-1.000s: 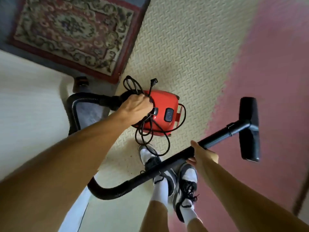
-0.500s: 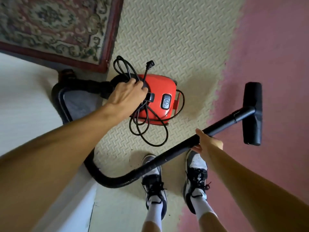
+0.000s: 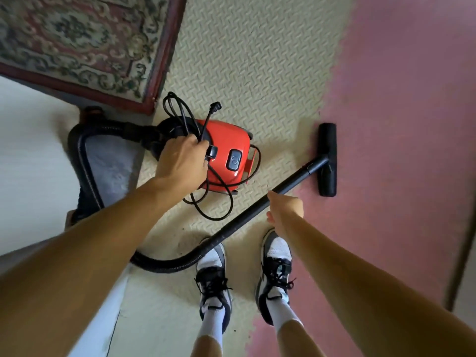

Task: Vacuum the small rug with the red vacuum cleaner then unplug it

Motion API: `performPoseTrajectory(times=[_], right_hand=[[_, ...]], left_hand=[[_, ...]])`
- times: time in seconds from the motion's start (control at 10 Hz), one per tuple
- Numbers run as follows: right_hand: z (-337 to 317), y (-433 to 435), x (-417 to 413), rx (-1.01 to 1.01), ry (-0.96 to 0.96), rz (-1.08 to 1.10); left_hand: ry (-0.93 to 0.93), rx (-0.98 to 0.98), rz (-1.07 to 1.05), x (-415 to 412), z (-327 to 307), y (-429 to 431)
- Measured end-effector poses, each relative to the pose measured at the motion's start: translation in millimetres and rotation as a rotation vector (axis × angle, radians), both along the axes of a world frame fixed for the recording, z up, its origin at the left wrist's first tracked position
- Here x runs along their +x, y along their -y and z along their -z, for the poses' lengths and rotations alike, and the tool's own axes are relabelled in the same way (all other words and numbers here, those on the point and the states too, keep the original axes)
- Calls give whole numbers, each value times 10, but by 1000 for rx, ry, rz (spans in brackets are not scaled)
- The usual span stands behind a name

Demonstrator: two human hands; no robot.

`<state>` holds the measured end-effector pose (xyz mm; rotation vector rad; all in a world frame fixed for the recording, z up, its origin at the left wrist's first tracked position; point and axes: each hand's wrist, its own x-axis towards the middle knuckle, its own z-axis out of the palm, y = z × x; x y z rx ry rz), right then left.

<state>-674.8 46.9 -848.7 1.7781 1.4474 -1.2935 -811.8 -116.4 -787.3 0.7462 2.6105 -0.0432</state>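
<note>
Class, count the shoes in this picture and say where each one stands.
2. The left shoe stands on the cream mat, its toe under the black wand. The right shoe stands beside it, at the edge of the pink mat, below the right hand.

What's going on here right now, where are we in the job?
A person stands over the red vacuum cleaner. The left hand grips the bundled power cord on top of it, and the plug hangs free, in no socket. The right hand holds the black wand, with the floor nozzle at the edge of the pink mat. The small rug lies apart from the nozzle, so vacuuming has not started.
</note>
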Motion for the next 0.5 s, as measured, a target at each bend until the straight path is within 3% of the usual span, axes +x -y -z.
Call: performPoseTrajectory(times=[0.3,0.5], right_hand=[[-1785,-240,-590,332,-512,-688],[-3165,-190,-650,308,-755,-860]], left_hand=[[91,362,-429,242,-1267,-49],[15,350,-689,468,-2551,9]])
